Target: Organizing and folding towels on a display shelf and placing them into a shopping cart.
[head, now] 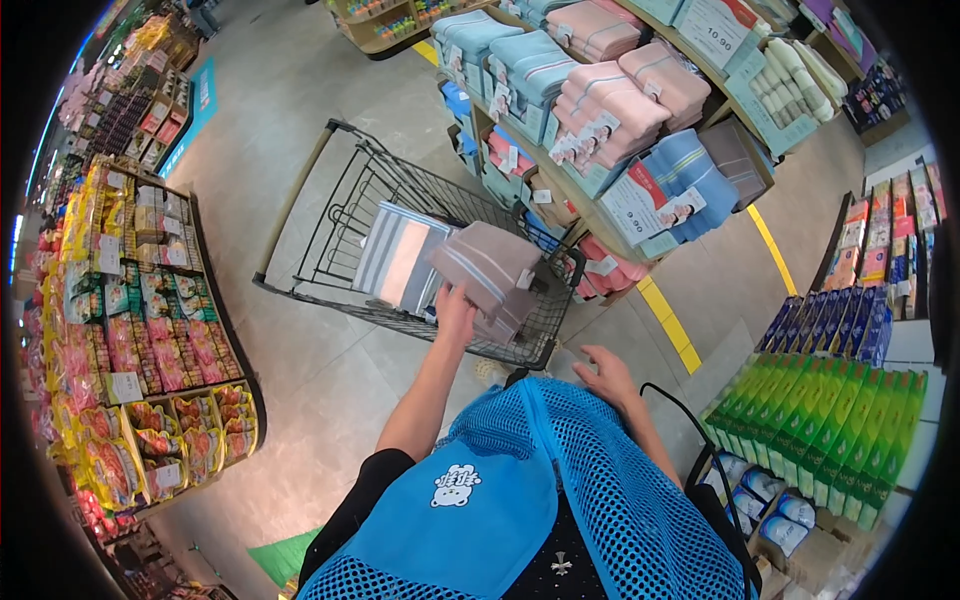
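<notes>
A black wire shopping cart (420, 180) stands in front of me. My left hand (455, 311) reaches over its near side and grips the edge of a folded grey-brown towel (491, 262) with pale stripes and a tag. Another brownish folded textile (510, 315) lies partly beneath that towel. Beside them in the cart is a folded textile with blue, white, grey and peach stripes (401, 259). My right hand (606, 375) hangs near my waist, to the right of the cart's near corner, fingers apart and holding nothing.
Beyond the cart, a tiered display bears stacked pink towels (611, 112), blue towels (686, 180) and price signs. Packaged food fills a shelf (225, 322) on the left. Green tissue packs (825, 427) stand at the right. A person's legs (202, 19) show far off.
</notes>
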The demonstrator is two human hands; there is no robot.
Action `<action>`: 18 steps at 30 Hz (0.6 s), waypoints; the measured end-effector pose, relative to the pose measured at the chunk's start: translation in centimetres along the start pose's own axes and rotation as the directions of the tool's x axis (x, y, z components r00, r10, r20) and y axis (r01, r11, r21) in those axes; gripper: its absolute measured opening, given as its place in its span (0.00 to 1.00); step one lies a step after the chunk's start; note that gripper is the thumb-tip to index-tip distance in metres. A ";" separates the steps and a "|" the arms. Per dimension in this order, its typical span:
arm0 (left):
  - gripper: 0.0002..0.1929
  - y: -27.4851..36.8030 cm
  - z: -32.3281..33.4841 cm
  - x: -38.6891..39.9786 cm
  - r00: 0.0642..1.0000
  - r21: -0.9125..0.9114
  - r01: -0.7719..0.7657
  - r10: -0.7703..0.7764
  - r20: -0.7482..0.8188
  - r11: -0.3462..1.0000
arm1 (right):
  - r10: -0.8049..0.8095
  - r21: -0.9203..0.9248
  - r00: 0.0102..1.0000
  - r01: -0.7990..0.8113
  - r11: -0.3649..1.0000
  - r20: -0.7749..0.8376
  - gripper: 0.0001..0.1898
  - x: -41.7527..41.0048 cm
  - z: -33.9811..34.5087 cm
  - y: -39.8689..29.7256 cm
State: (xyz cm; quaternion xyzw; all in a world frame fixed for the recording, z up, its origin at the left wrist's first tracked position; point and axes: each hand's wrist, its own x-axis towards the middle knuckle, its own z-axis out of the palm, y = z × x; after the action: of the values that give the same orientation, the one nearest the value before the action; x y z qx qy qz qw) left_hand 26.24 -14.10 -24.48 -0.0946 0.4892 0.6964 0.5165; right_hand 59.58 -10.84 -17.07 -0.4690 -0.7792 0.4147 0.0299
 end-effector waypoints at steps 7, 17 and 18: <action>0.21 -7.1 -5.9 -3.9 0.995 0.416 0.085 -0.100 0.015 0.905 | 0.078 0.079 0.996 -0.075 0.994 -0.034 0.25 -1.4 -1.0 -0.5; 0.13 -12.1 -9.5 -6.4 0.925 0.709 -0.362 0.142 0.351 0.605 | 0.240 0.437 0.498 0.328 0.837 -0.833 0.12 9.3 -17.9 0.2; 0.13 -12.4 -9.5 -6.3 0.951 0.721 -0.306 0.159 0.267 0.622 | 0.275 0.413 0.350 0.422 0.807 -0.896 0.12 11.1 -20.2 1.3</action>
State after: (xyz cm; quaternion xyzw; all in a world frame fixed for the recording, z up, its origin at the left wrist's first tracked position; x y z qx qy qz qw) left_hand 35.57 -25.59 -32.43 0.2549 0.6938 0.4965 0.4550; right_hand 63.14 10.30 -8.56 -0.5464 -0.4724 0.2870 0.6292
